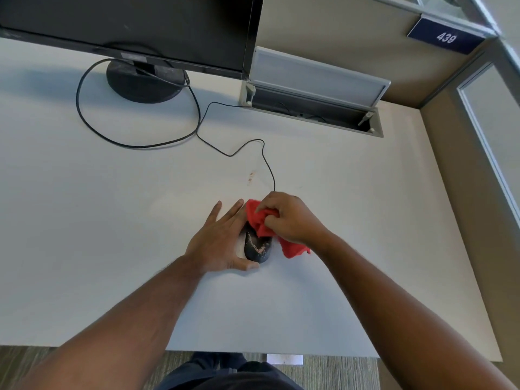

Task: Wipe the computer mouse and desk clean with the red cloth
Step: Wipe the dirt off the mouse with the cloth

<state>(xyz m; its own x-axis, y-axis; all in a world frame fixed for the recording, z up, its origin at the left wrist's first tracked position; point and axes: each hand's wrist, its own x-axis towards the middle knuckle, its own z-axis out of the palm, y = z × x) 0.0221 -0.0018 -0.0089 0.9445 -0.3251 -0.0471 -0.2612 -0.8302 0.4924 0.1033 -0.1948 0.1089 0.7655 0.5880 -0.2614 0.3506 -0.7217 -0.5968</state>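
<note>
A black computer mouse lies on the white desk, its back speckled with pale pink crumbs. My left hand rests against its left side, thumb curled under the rear and fingers stretched flat on the desk. My right hand bunches the red cloth and presses it onto the front of the mouse; a corner of the cloth trails out to the right. A small pinkish stain marks the desk just beyond the mouse.
The mouse cable loops back toward an open cable hatch at the rear. A black monitor on a round stand sits far left. Partition walls close the right side; the desk's front edge lies near my body.
</note>
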